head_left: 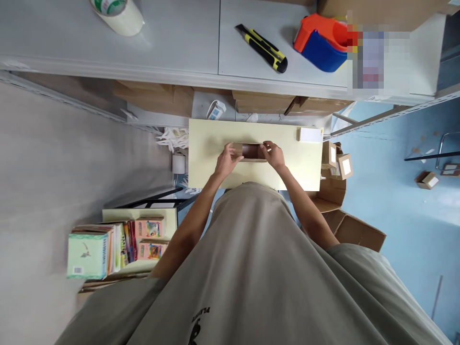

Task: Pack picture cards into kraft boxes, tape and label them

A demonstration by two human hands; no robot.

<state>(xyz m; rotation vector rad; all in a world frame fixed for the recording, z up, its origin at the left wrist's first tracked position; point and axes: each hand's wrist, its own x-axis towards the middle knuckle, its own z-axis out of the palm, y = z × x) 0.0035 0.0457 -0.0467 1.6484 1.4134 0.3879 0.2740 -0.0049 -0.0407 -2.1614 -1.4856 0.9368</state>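
Observation:
A small brown cardboard box [247, 159] stands on the pale yellow table [206, 177] with its top open and its dark inside showing. My left hand [227, 160] grips its left end, thumb at the near side and fingers over the flap there. At the opposite end my right hand [273, 154] pinches the edge with thumb and fingers. A white box or stack of labels [311, 134] lies at the table's far right corner.
On the grey shelf [179, 52] above lie a tape roll [124, 19], a utility knife [264, 48] and an orange-and-blue tape dispenser [323, 43]. Books [88, 254] are stacked at left. Cardboard boxes [338, 160] crowd the table's right side.

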